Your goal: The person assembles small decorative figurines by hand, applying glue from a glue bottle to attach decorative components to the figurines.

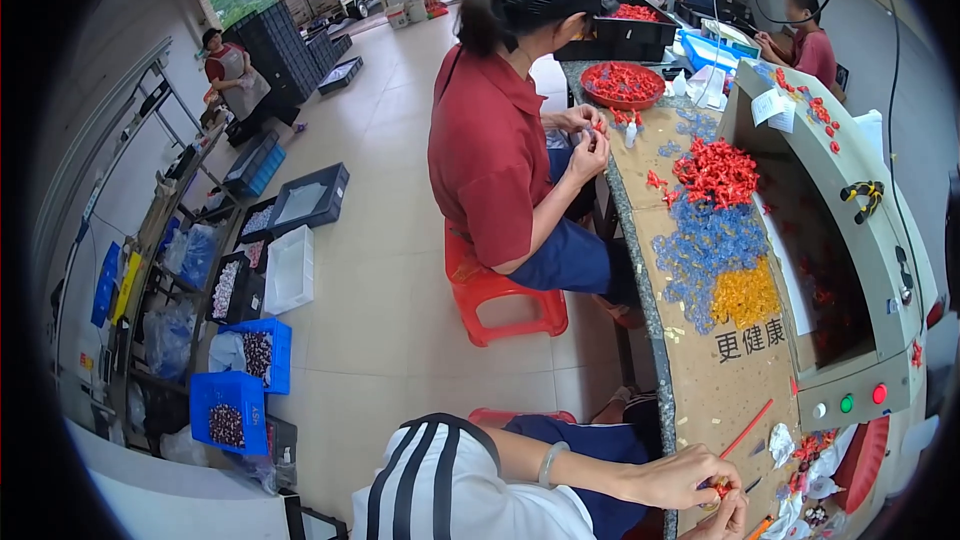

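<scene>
My left hand (690, 477), with a bangle at the wrist, reaches in from the lower edge above the bench's near end. Its fingers are closed on a small red piece (720, 489). My right hand (724, 522) shows only partly at the lower edge, its fingers pinched against the same piece from below. What kind of piece it is, I cannot make out. Beside my hands on the cardboard-covered bench (715, 405) lie a thin red stick (747, 428), a crumpled white tissue (781, 445) and an orange-handled tool (762, 528).
Farther along are heaps of yellow (745, 294), clear bluish (700, 245) and red pieces (716, 173). A pale machine housing (862, 395) with buttons borders the right side. A co-worker in red (488, 165) sits on a red stool (505, 305). Blue bins (228, 445) stand on the floor at left.
</scene>
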{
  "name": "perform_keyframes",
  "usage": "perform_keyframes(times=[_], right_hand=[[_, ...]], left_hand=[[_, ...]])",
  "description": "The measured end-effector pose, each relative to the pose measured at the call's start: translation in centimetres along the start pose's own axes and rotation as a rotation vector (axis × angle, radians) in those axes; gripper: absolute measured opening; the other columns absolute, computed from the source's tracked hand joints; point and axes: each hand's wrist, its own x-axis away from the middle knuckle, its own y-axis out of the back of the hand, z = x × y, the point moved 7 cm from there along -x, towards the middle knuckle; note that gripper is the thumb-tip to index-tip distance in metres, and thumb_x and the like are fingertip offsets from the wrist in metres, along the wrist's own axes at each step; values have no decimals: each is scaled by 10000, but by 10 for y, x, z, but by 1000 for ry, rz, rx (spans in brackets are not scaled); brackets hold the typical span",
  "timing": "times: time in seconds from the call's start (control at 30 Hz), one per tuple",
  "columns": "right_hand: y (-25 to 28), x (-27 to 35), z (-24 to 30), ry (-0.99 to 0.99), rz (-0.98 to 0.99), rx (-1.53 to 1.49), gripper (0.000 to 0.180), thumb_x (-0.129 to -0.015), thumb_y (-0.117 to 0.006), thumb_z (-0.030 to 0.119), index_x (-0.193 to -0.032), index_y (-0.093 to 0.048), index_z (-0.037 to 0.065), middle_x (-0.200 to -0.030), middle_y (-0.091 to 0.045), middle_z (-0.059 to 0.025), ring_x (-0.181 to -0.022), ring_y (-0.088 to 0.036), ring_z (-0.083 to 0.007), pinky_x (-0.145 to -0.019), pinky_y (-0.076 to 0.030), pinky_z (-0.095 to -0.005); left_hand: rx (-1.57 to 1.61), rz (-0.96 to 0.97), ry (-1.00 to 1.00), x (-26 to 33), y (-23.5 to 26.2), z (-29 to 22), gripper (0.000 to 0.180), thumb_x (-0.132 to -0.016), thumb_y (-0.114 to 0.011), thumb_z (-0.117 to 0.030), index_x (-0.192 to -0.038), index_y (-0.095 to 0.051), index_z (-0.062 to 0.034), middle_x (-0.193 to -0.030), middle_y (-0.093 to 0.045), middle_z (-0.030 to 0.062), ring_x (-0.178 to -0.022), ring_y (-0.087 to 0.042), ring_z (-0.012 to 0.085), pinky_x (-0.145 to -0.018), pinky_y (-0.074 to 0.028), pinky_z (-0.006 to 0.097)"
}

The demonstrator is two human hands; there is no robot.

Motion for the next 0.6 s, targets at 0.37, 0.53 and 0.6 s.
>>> perform_keyframes(times=[0.37, 0.53, 0.6], right_hand=[[0, 5, -2, -51, -50, 21, 206, -863, -648, 79, -948, -680, -106, -925, -685, -172, -853, -626, -220, -819, -479, -320], [-1, 5, -2, -65, -58, 0, 217, -858, -652, 70, -964, -675, -118, -954, -682, -194, -879, -630, -237, -839, -484, -333], [1, 4, -6, -57, -55, -66, 228, -852, -656, 66, -973, -669, -127, -970, -681, -209, -899, -631, -248, -849, -485, -341]], left_hand=[[6, 38, 36, 3, 0, 8, 295, -802, -635, -36, -1088, -584, 16, -660, -578, 124, -588, -563, 242, -577, -420, 364], [14, 27, 18, 3, -1, 10, 315, -800, -638, -39, -1103, -574, 17, -649, -569, 119, -582, -560, 243, -576, -412, 368], [5, 51, 55, 3, -2, 10, 313, -801, -641, -45, -1101, -574, 16, -649, -572, 118, -577, -558, 246, -580, -409, 374]])
